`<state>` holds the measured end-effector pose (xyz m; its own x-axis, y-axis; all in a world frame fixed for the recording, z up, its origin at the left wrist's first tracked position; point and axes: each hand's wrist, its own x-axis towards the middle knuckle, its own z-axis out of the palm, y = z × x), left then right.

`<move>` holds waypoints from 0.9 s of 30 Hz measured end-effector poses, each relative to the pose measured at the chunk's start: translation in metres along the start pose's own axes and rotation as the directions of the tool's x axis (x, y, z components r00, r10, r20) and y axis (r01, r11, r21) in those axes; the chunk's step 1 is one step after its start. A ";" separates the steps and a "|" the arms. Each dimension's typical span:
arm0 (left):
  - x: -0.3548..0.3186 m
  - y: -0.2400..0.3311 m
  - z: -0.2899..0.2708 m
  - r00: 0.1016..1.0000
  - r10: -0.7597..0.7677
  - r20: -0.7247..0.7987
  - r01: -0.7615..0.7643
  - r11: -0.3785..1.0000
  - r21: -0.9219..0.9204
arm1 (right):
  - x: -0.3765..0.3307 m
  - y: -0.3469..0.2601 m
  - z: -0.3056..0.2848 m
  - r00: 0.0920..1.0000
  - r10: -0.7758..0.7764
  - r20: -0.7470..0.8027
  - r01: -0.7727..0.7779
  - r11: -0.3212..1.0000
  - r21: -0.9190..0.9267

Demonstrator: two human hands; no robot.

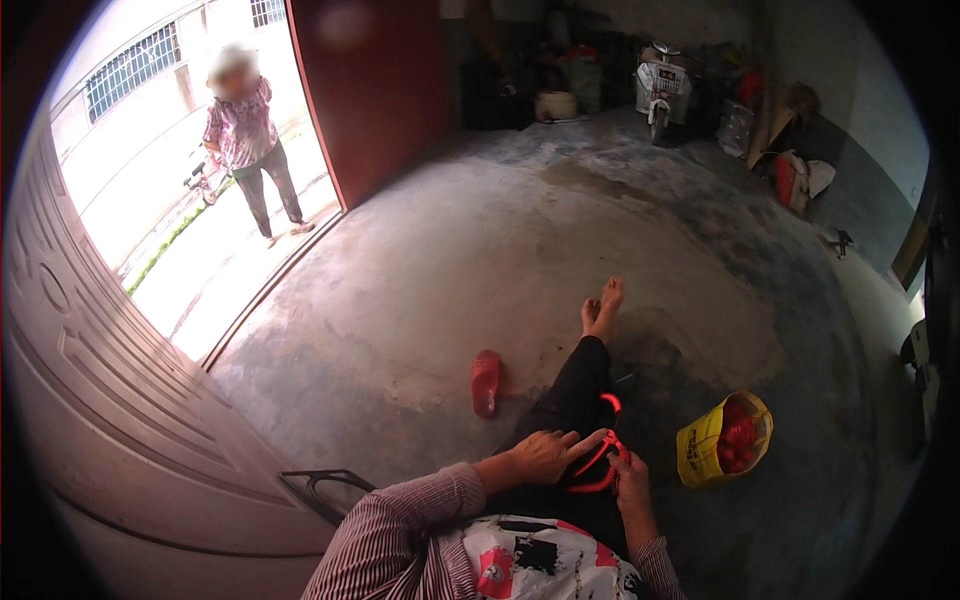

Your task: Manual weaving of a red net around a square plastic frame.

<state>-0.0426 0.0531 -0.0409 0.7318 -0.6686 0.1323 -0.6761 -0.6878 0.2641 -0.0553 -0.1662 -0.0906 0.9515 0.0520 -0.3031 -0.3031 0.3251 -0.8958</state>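
- Thin red plastic cord (600, 462), looped, lies on our lap over the black trousers, held between both hands.
- Left hand (545, 455) pinches 1 loop; right hand (630, 480) grips the other end.
- We should keep the cord taut and the loops untangled, we judge.
- Yellow bag of red pieces (722, 440) sits just right on the concrete floor (420, 300).

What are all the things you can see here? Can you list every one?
red cord: one, bright red, held between both hands over the lap
yellow bag: one, yellow with red things inside, on the floor to the right
slipper: one, red, on the floor left of the legs
door: one, dark red, open at the back
other person: one, patterned top, standing outside the doorway
scooter: one, pale, parked by the far wall
floor: grey concrete, stained
left hand: one, on the cord
right hand: one, on the cord
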 end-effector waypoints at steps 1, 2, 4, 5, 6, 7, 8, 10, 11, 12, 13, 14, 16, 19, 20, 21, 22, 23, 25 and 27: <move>-0.001 0.001 0.001 0.999 -0.027 0.043 0.029 0.999 -0.028 | 0.000 0.000 0.002 1.000 -0.017 0.012 0.016 1.000 0.022; -0.001 0.002 0.002 0.995 -0.054 0.086 0.059 0.997 -0.054 | 0.000 0.000 0.003 0.999 -0.034 0.024 0.033 0.998 0.045; -0.003 0.004 0.007 0.993 -0.065 0.102 0.072 0.996 -0.058 | 0.000 -0.001 0.003 0.999 -0.034 0.020 0.033 0.999 0.041; -0.004 0.005 0.009 0.990 -0.079 0.118 0.087 0.994 -0.064 | 0.000 -0.001 0.003 0.999 -0.032 0.017 0.031 0.999 0.035; -0.005 0.005 0.014 0.990 -0.077 0.118 0.085 0.994 -0.062 | 0.001 0.001 0.001 0.999 -0.034 0.016 0.033 0.999 0.037; -0.006 0.003 0.019 0.991 -0.074 0.110 0.081 0.995 -0.060 | 0.003 0.004 -0.002 0.999 -0.046 0.017 0.045 0.999 0.027; -0.006 0.002 0.022 0.992 -0.072 0.102 0.078 0.995 -0.057 | 0.004 0.007 -0.005 0.998 -0.058 0.018 0.058 0.998 0.018; -0.005 0.003 0.024 0.989 -0.079 0.121 0.086 0.995 -0.053 | 0.005 0.010 -0.007 0.999 -0.047 0.014 0.047 0.998 0.035; -0.004 0.004 0.025 0.986 -0.086 0.140 0.094 0.994 -0.051 | 0.005 0.011 -0.007 0.999 -0.036 0.009 0.035 0.998 0.051; -0.004 0.004 0.026 0.986 -0.088 0.141 0.096 0.994 -0.049 | 0.005 0.010 -0.006 0.999 -0.035 0.011 0.035 0.998 0.052; -0.004 0.004 0.027 0.982 -0.091 0.163 0.097 0.995 -0.032 | 0.004 0.008 -0.004 0.999 -0.034 0.009 0.033 0.998 0.052; -0.004 0.004 0.028 0.978 -0.094 0.185 0.098 0.995 -0.015 | 0.004 0.008 -0.003 0.999 -0.032 0.007 0.032 0.998 0.052; -0.004 0.005 0.027 0.978 -0.096 0.186 0.101 0.995 -0.017 | 0.006 0.012 -0.007 0.999 -0.039 0.009 0.039 0.998 0.053; -0.004 0.005 0.027 0.978 -0.104 0.179 0.110 0.994 -0.022 | 0.012 0.019 -0.012 0.999 -0.050 0.012 0.050 0.998 0.048; -0.004 0.005 0.027 0.979 -0.109 0.172 0.114 0.993 -0.024 | 0.013 0.021 -0.014 0.998 -0.056 0.011 0.055 0.998 0.044; -0.004 0.005 0.027 0.979 -0.110 0.173 0.115 0.993 -0.023 | 0.012 0.020 -0.013 0.998 -0.055 0.012 0.054 0.998 0.044; -0.005 0.005 0.026 0.980 -0.111 0.165 0.117 0.993 -0.024 | 0.011 0.018 -0.011 0.998 -0.055 0.016 0.054 0.997 0.050; -0.005 0.005 0.026 0.981 -0.113 0.158 0.118 0.993 -0.025 | 0.010 0.017 -0.010 0.998 -0.056 0.020 0.055 0.997 0.056; -0.005 0.005 0.027 0.984 -0.111 0.140 0.116 0.993 -0.032 | 0.009 0.015 -0.009 0.998 -0.063 0.024 0.061 0.996 0.062; -0.005 0.004 0.029 0.987 -0.108 0.122 0.113 0.993 -0.037 | 0.009 0.014 -0.008 0.997 -0.071 0.027 0.069 0.995 0.069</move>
<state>-0.0516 0.0456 -0.0678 0.7847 -0.6197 -0.0141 -0.5852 -0.7481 0.3128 -0.0518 -0.1685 -0.1081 0.9717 0.0541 -0.2300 -0.2324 0.3927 -0.8898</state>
